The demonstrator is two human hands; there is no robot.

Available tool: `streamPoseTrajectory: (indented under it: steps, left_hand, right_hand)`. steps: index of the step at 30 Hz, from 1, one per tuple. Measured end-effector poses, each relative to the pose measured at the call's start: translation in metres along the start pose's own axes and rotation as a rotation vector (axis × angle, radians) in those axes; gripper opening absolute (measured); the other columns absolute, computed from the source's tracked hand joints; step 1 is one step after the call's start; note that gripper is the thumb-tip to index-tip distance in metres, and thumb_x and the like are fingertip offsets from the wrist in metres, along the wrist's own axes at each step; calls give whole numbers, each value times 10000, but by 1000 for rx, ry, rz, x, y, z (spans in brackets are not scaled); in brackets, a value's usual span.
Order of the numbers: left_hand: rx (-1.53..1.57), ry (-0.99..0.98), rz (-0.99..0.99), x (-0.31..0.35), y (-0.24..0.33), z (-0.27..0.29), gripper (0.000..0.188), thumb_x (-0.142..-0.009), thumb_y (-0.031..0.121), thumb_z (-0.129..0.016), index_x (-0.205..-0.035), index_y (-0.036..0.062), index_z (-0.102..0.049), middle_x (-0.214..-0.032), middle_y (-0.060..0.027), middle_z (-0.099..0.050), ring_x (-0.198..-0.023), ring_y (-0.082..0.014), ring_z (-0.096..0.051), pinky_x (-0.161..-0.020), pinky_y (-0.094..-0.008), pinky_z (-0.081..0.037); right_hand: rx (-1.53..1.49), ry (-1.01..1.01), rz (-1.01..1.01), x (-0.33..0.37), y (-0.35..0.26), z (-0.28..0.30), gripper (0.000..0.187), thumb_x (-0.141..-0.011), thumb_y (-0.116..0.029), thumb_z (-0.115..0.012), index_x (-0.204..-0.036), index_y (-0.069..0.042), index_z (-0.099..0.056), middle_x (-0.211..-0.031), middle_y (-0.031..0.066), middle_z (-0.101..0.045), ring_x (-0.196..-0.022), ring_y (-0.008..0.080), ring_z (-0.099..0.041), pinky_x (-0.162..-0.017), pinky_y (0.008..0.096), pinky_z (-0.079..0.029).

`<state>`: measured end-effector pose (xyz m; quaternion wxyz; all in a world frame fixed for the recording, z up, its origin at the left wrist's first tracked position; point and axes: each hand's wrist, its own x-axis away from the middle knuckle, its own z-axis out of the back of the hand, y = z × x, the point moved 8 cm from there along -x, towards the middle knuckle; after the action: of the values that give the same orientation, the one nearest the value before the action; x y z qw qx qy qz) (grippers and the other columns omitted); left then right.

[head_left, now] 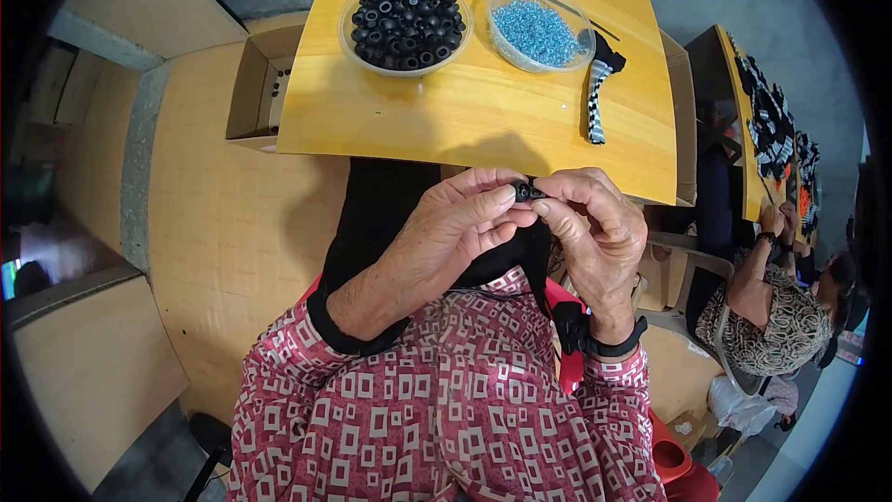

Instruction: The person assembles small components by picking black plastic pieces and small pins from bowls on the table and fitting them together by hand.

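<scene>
Just past the table's near edge, my left hand (469, 218) pinches a small round black bead (521, 191) between thumb and finger. My right hand (599, 228) meets it there, its thumb and forefinger closed on a small dark piece against the bead. What that piece is, I cannot make out. Beyond my hands, a round clear tub (358, 58) is heaped with similar black beads (409, 23). To its right stands a second clear tub (520, 60) of tiny blue beads (534, 33).
A black, white and grey striped knitted-looking piece (596, 102) lies on the yellow table (483, 116), near a thin dark rod (604, 31). Cardboard boxes (251, 88) flank the table. At right, another person (767, 316) works at a table with dark and striped items (767, 121).
</scene>
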<state>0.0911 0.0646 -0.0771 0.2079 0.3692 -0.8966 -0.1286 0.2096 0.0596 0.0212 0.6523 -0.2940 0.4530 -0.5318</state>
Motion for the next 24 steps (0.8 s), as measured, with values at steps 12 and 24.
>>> streamPoseTrajectory:
  steps: [12,24]
  left_hand:
    - [-49,39,-8,-2,2,6,242,-941,98,-577,-1171,26,-583,-1068,-89,-663,-948,-161,-663,-841,-258,-514]
    - [-55,66,-16,1,7,12,230,-935,86,-584,-1156,27,-589,-1046,-84,-666,-931,-159,-667,-823,-257,-520]
  right_hand:
    - [-36,-34,-25,-3,8,-3,157,-773,59,-705,-925,32,-679,-864,74,-644,-766,124,-585,-673,232,-457]
    - [12,-71,-2,-7,2,-11,164,-758,60,-713,-916,26,-683,-860,84,-654,-781,145,-601,-685,247,-468]
